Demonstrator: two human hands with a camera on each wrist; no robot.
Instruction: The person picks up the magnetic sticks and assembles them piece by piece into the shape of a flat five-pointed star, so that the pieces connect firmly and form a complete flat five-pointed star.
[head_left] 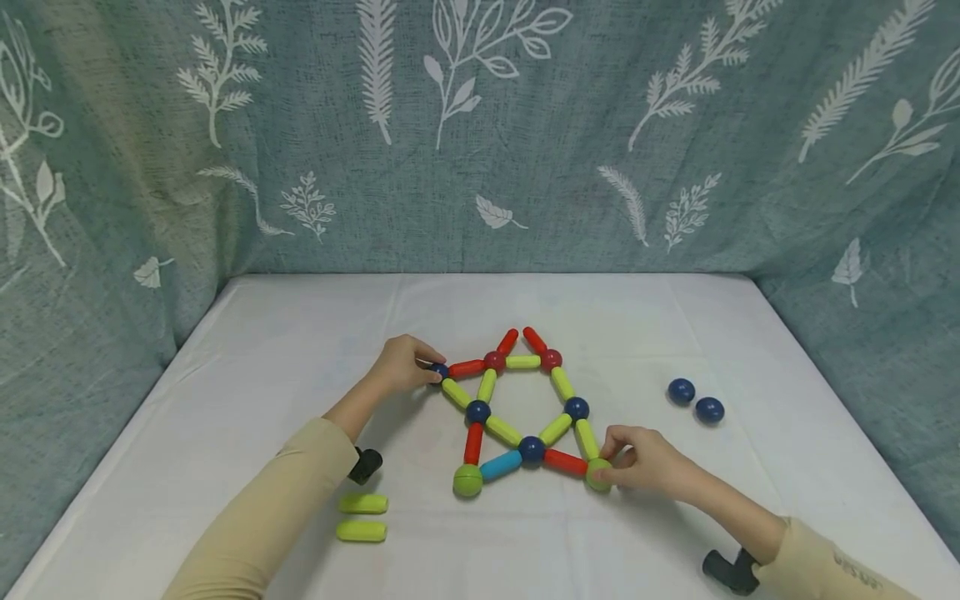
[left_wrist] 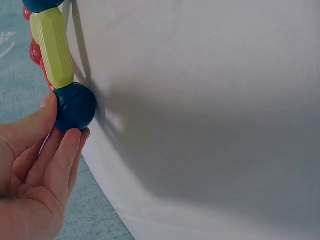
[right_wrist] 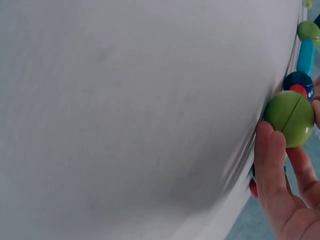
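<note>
A flat figure of rods and balls lies on the white cloth, with a ring of yellow-green rods in its middle. At its left corner my left hand [head_left: 401,364] pinches a dark blue ball [left_wrist: 75,106] between thumb and fingertips; a yellow-green rod [left_wrist: 56,47] and a red rod [head_left: 467,368] join that ball. My right hand [head_left: 647,461] holds a green ball [right_wrist: 290,119] at the lower right corner, joined to a red rod [head_left: 566,462] and a yellow-green rod [head_left: 587,439]. Two red rods [head_left: 508,341] point up from the red balls [head_left: 551,359] at the top, their tips apart.
Two loose blue balls [head_left: 681,392] lie to the right of the figure. Near my left forearm are two loose yellow-green rods [head_left: 363,503]. Behind the white table [head_left: 300,317] hangs a blue-green curtain [head_left: 525,192] with leaf prints. Black wrist cameras [head_left: 365,466] jut from both sleeves.
</note>
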